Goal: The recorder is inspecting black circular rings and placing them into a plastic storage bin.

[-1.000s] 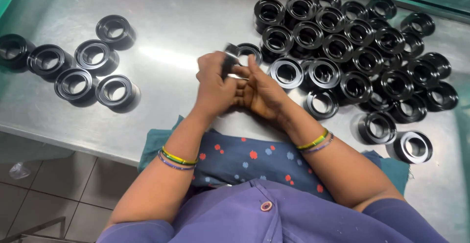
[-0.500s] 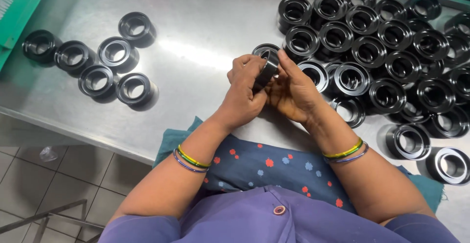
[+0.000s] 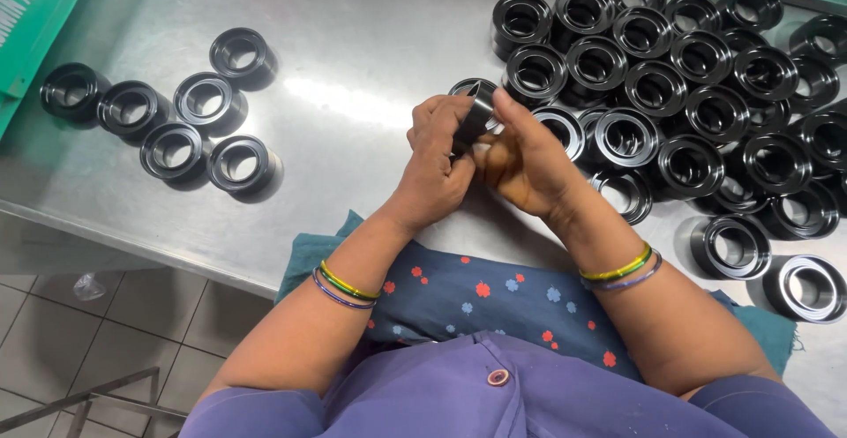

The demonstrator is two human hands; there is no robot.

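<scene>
brushed steel tabletop (image 3: 353, 59) fills most of the view, dull and scuffed, with pale floor tiles showing below its near edge. taking the held ring as landmark: to its right and beyond it spreads a big crowd of glossy black round flanged rings (image 3: 697, 94), packed rim to rim, most lying with their hollow upward. well to its left sits a small cluster of five of the same black rings (image 3: 181, 107), some touching one another, near a green panel at the tabletop's left edge.

the single glossy black ring (image 3: 476, 113) is lifted above the tabletop, tilted on edge, just in front of the crowd's nearest pieces. it looks like a rigid moulded or machined part: stiff, smooth enough to slip, light enough for fingertips, not likely fragile. the outer rim and the flange seem the safest places to take hold, since the polished wall offers little grip.

left hand (image 3: 437, 160) is curled, its fingers clenched around the ring's near side. right hand (image 3: 525, 160) closes on the ring from the other side, thumb stretched up along its top edge. both wrists are bent inward so the knuckles nearly meet, forearms angled in from the body, each wearing thin yellow, green and purple bangles (image 3: 346, 286).
</scene>
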